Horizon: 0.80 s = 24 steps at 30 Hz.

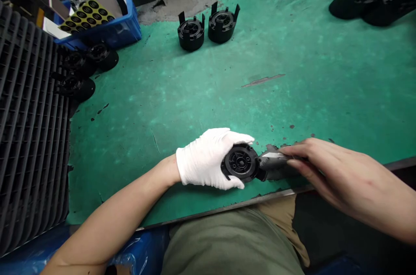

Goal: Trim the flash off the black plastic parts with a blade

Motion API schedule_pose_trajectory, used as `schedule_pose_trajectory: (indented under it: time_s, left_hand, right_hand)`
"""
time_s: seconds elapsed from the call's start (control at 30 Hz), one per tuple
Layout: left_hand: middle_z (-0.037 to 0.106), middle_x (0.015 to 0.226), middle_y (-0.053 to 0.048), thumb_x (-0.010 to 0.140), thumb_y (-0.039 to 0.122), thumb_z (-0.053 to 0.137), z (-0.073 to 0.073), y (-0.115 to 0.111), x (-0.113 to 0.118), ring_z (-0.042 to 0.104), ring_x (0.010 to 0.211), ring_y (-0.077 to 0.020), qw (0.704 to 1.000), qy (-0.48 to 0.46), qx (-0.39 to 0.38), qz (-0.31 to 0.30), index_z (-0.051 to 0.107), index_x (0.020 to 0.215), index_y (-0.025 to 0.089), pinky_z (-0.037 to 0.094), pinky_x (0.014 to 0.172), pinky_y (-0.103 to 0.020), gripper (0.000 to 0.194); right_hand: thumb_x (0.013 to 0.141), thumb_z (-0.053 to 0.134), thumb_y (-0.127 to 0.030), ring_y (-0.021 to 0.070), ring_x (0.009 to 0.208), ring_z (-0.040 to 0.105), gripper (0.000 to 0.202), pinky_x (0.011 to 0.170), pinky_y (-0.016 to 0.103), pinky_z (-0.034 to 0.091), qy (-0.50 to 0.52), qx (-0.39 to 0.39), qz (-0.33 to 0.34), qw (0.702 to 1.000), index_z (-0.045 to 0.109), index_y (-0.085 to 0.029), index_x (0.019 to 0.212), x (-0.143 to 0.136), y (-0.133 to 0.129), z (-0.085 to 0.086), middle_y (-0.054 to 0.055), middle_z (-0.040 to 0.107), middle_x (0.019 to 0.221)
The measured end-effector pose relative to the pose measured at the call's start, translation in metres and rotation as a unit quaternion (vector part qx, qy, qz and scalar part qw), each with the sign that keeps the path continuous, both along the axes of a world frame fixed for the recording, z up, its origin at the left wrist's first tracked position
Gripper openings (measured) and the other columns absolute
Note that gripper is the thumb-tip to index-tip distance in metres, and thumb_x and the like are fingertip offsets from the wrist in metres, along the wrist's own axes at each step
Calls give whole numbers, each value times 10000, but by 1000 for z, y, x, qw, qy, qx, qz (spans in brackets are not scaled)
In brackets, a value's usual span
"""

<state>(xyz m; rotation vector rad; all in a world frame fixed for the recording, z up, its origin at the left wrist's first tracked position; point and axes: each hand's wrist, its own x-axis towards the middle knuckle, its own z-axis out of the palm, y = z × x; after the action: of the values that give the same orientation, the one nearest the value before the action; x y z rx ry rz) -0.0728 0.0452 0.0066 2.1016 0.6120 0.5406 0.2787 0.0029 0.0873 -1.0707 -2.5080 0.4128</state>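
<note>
Your gloved left grip is wrapped around the black round part, thumb along its near side, fingers along its far side, close to the near edge of the tabletop. The glove hides the part's left side. To the right, your bare right grip pinches a slim grey piece pointing at the part; its outline blurs into the worn patch, and contact is hard to judge. The far-right black cylinders are dark and cut off.
</note>
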Motion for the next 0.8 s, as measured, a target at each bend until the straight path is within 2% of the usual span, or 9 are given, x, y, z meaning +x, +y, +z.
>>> schedule_pose_trajectory:
  time_s: [0.1, 0.23, 0.33, 0.43, 0.6, 0.7, 0.8]
  left_hand:
    - [860, 1545, -226, 898, 796, 1085, -6, -4, 4, 882, 1425, -479, 999, -3, 18, 47, 681, 1672, 231, 710, 1309, -711, 1040]
    - [819, 1475, -232, 683, 1086, 1095, -13, -7, 11, 844, 1394, -502, 989, 35, 14, 145, 749, 1498, 223, 719, 1277, -744, 1236]
    - [800, 1347, -195, 546, 1213, 1031, -15, -7, 14, 842, 1291, -478, 983, 66, 6, 171, 779, 1334, 218, 744, 1214, -732, 1293]
    - [785, 1287, -174, 470, 1246, 1012, -18, -7, 15, 846, 1219, -466, 978, 89, 7, 187, 742, 1228, 240, 765, 1136, -716, 1289]
    - [795, 1445, -219, 514, 1255, 979, -24, -12, 15, 864, 1320, -484, 978, 52, 37, 198, 683, 1329, 255, 757, 1159, -707, 1324]
    - [820, 1394, -209, 575, 1261, 938, -25, -14, 14, 887, 1263, -470, 979, 52, 54, 188, 700, 1384, 226, 758, 1132, -688, 1335]
    - [826, 1388, -189, 677, 1251, 895, -23, -14, 14, 886, 1252, -454, 978, 76, 74, 180, 752, 1426, 217, 752, 1146, -668, 1285]
  right_hand:
    - [1269, 703, -299, 287, 858, 915, 163, 739, 390, 748, 19, -7, -44, 999, 754, -315, 1422, -3, -17, -5, 43, 918, 1129]
    - [1261, 712, -290, 310, 889, 935, 230, 795, 417, 792, 42, -10, -69, 997, 727, -332, 1487, -16, -35, -11, 45, 920, 1170]
    - [1282, 674, -299, 326, 962, 947, 257, 782, 454, 792, 27, -5, -62, 998, 718, -322, 1534, -27, -39, -13, 68, 927, 1230]
    - [1305, 628, -298, 334, 1012, 936, 331, 804, 483, 777, -10, 16, -46, 999, 696, -269, 1628, -32, -37, -12, 120, 922, 1300]
    - [1310, 592, -268, 321, 900, 862, 307, 724, 455, 677, -91, 90, -1, 992, 723, -199, 1579, -33, -30, -11, 117, 879, 1155]
    - [1302, 603, -257, 324, 883, 844, 266, 724, 479, 666, -102, 99, 11, 990, 741, -155, 1505, -33, -25, -11, 118, 844, 1115]
    - [1313, 628, -293, 299, 872, 835, 226, 756, 477, 660, -83, 107, 11, 991, 755, -161, 1445, -33, -23, -13, 111, 835, 1103]
